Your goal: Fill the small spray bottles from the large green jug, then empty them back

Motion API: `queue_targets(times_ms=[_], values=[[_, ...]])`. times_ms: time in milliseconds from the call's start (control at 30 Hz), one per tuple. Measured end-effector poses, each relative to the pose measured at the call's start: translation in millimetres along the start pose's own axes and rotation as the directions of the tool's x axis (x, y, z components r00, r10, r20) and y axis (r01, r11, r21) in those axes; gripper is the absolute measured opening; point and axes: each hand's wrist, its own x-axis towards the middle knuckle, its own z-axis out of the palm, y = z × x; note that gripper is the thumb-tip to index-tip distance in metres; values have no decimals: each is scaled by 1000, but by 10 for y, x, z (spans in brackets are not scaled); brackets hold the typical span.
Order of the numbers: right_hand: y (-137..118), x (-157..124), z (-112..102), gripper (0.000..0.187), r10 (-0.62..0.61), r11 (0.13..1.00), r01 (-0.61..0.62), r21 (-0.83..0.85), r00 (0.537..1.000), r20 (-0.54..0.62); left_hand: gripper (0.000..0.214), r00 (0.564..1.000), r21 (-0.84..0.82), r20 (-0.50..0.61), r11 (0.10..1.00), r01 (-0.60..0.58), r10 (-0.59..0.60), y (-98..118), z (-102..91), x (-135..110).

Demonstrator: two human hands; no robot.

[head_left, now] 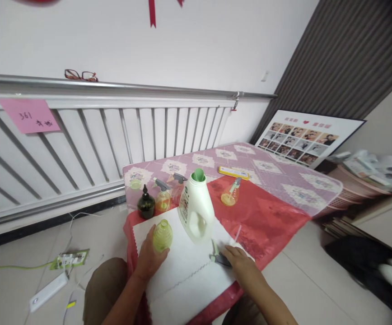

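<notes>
My left hand [152, 253] is wrapped round a ribbed yellow-green bottle [162, 235], upright with its mouth uncapped. At the right of the white cloth [182, 280], my right hand [241, 264] is closed on a grey and green trigger spray head [221, 259], low over the cloth. A thin pale tube [238, 233] shows just beyond the fingers. Between my hands and a little farther off stands a large white jug [198, 205] with a handle. Something green, like a cup or funnel [198, 174], sits in its mouth.
Behind my left hand stand a dark pump bottle [146, 204], an orange spray bottle [163, 198] and a pinkish spray bottle [178, 185]. Another spray bottle [230, 193] is on the red cloth [267, 203]. A yellow box [234, 173] lies farther back. A radiator [148, 131] borders the table.
</notes>
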Motion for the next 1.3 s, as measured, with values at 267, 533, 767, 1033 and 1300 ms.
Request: queue_targets(times_ms=[267, 533, 767, 1033, 1300], values=[[-48, 121, -194, 53, -35, 990, 58, -132, 985, 166, 90, 1000, -38, -5, 999, -19, 19, -20, 14, 9], [71, 237, -279, 39, -171, 976, 197, -90, 957, 235, 88, 999, -46, -23, 998, -35, 34, -22, 23, 9], [-202, 156, -783, 29, -93, 911, 143, 386, 985, -147, 85, 999, 58, 16, 998, -38, 37, 48, -6, 0], [-1480, 244, -1402, 45, 196, 172, 195, 966, 954, -228, 87, 998, 78, 45, 996, -49, 45, 80, -27, -2], [-2106, 733, -1220, 27, 66, 289, 336, 897, 927, -368, 88, 999, 105, 42, 994, -33, 28, 90, -8, 6]])
